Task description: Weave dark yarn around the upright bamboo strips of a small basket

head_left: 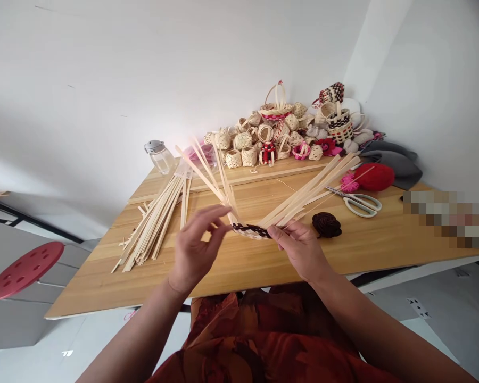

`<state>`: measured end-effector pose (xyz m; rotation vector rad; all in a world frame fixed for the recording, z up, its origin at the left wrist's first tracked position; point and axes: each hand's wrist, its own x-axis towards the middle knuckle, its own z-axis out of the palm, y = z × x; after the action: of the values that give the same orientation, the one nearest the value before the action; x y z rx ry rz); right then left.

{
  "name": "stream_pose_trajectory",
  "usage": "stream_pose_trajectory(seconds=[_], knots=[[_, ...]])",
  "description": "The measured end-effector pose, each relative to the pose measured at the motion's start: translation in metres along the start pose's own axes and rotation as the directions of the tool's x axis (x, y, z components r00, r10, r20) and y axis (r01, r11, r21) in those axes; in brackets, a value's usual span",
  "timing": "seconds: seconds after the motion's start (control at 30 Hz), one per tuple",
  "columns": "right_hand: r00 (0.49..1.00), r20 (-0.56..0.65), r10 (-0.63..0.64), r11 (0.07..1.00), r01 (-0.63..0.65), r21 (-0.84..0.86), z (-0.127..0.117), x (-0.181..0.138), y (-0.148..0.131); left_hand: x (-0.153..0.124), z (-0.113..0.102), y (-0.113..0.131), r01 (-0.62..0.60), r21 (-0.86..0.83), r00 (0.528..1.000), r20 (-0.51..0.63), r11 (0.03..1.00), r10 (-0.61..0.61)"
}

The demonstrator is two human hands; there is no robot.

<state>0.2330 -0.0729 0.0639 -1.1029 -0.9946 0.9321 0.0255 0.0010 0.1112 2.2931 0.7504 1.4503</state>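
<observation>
Just above the table, a small piece of basket weaving point(252, 230) hangs between my hands, with a dark brown and pale checked band. Long pale wooden strips fan up from it to the left and right. My right hand point(301, 247) pinches its right end between thumb and fingers, below the right-hand strips point(313, 186). At the left end, my left hand point(201, 236) is bent, its thumb and forefinger closing around the edge where the left-hand strips point(223, 183) rise. Slight blur hides exactly what those fingertips touch.
Loose wooden strips point(155, 223) lie on the table point(223, 271) at left, near a bottle point(159, 159). Small woven baskets point(243, 141) crowd the back. White-handled scissors point(361, 205), a dark brown coil point(326, 224) and red yarn point(375, 176) lie at right. A red stool point(26, 270) stands left.
</observation>
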Motion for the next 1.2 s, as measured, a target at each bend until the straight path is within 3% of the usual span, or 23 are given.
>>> stream_pose_trajectory(seconds=[0.07,0.13,0.43,0.67,0.87,1.2], knots=[[0.999,0.035,0.019,0.999,-0.018,-0.041,0.001,0.0,-0.001,0.003,-0.003,0.004,-0.043,0.052,0.975,0.222,0.998,0.03],[0.996,0.079,0.046,0.996,-0.039,-0.082,0.001,0.0,-0.002,0.008,-0.006,0.005,-0.027,0.063,0.941,0.339,0.998,0.004],[0.976,0.184,0.121,0.963,-0.071,-0.26,-0.001,0.003,-0.005,0.02,-0.011,0.011,0.074,0.047,0.821,0.565,0.996,-0.088],[0.973,0.201,0.112,0.933,-0.033,-0.36,-0.003,0.003,-0.005,0.028,-0.009,0.004,0.177,0.037,0.674,0.723,0.984,-0.148],[0.975,0.196,0.105,0.939,-0.033,-0.342,-0.004,0.005,0.0,0.021,-0.005,-0.002,0.295,0.016,0.712,0.663,0.955,-0.231],[0.976,0.192,0.106,0.921,-0.023,-0.389,0.002,0.006,0.0,0.015,0.016,-0.001,0.419,0.016,0.725,0.597,0.908,-0.345]])
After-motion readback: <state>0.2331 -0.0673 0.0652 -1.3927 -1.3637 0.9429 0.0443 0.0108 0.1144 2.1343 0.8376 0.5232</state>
